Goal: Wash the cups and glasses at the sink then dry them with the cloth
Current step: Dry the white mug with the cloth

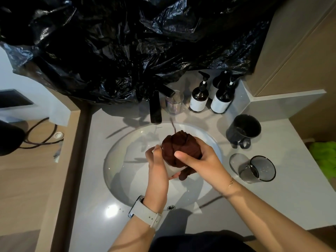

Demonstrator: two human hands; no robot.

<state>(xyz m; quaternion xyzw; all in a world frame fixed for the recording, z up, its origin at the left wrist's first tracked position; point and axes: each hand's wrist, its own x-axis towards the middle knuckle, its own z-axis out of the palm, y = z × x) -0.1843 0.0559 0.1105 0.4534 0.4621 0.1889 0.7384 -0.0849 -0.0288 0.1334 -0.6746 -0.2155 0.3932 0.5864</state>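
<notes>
Over the sink (pixel 116 171), the left hand (pixel 158 171) is curled around a white cup (pixel 170 169), of which only a pale sliver shows beneath the fingers. Pressed against it from the right, the right hand (pixel 198 160) grips a dark brown cloth (pixel 179 149) bunched over the cup's upper end, thumb laid across the wad. The two hands sit close together, both clamped, one on the cup and one on the cloth.

This looks like the drying step. To do it well, I'd say the left hand should hold firm near the base while the right turns the cloth around the rim and pushes a fold down inside; whether the cloth reaches the inside already I cannot tell. Keeping the work low over the basin seems wise, since a wet cup could slip.

Behind, the black faucet (pixel 156 108) stands beside a clear glass (pixel 174 102), then two pump bottles (pixel 209 99). Further right on the grey surface (pixel 291 188) wait a dark mug (pixel 243 130) and a smoky glass tumbler (pixel 258 169) lying tipped on its side, well clear of the hands.
</notes>
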